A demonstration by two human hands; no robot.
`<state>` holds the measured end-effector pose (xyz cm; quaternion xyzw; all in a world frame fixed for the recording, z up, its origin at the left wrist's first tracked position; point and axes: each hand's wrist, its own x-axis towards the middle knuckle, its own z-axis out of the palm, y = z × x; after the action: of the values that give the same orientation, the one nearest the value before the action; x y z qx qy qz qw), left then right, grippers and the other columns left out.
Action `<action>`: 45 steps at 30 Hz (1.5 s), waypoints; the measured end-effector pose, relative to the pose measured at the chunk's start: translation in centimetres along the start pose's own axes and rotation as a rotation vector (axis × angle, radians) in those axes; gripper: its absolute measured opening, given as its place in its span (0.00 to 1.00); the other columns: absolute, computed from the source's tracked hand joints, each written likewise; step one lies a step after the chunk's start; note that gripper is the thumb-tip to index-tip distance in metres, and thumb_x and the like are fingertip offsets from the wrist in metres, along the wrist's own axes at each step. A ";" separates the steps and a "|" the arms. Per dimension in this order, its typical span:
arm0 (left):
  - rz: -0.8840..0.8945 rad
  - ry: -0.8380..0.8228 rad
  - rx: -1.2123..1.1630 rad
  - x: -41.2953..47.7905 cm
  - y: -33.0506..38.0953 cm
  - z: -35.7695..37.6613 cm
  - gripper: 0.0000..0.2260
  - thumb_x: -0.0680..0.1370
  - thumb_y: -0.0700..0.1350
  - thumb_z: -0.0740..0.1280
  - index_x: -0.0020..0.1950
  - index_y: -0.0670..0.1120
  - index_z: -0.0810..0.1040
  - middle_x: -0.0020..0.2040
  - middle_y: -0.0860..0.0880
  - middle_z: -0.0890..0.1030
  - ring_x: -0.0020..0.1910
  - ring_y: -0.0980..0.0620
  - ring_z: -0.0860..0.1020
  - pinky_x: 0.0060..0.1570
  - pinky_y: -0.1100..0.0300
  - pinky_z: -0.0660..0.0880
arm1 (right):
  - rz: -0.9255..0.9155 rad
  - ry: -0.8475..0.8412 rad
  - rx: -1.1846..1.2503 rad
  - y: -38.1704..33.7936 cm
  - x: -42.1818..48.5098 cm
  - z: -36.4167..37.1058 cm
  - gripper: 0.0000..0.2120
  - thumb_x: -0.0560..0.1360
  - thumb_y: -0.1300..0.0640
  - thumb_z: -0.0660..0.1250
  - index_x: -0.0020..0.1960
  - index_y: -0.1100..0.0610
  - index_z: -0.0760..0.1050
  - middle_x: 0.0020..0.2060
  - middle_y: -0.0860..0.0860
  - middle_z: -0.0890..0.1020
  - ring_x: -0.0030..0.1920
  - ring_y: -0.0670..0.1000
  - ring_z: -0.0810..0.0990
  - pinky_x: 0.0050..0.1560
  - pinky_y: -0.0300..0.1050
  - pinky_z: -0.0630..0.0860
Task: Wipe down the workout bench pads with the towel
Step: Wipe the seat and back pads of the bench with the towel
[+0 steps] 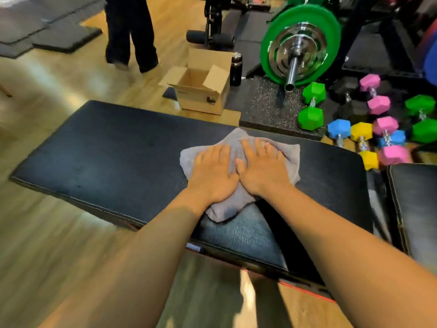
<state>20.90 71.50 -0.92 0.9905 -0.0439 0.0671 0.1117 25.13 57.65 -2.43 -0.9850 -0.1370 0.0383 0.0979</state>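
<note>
A long black bench pad [94, 150] spans a gym floor, a neighbouring pad [416, 197] just beside its right end. A grey towel [224, 209] lies bunched right of the long pad's middle. Pushed unevenly, the loose cloth could likely fold under or slip over the far edge, leaving patches unwiped. The person's left hand [212, 174] and right hand [262, 171] press flat on the towel, side by side, thumbs touching, fingers straight, gripping nothing.

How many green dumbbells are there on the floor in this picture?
2. The first green dumbbell is beside the barbell's green plate. The second green dumbbell is at the picture's right edge. Others may be hidden beyond that edge.
</note>
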 end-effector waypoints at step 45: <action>-0.001 -0.196 0.070 5.7 2.7 1.1 0.27 0.78 0.48 0.52 0.76 0.39 0.60 0.77 0.42 0.60 0.78 0.47 0.55 0.75 0.41 0.49 | 0.291 0.028 0.093 1.6 4.1 -2.7 0.29 0.75 0.45 0.53 0.74 0.50 0.61 0.73 0.55 0.66 0.74 0.55 0.60 0.72 0.57 0.56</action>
<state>26.38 68.17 -0.62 0.9956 -0.0519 -0.0285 0.0723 29.80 56.77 -0.35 -0.9893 0.0104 0.0444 0.1386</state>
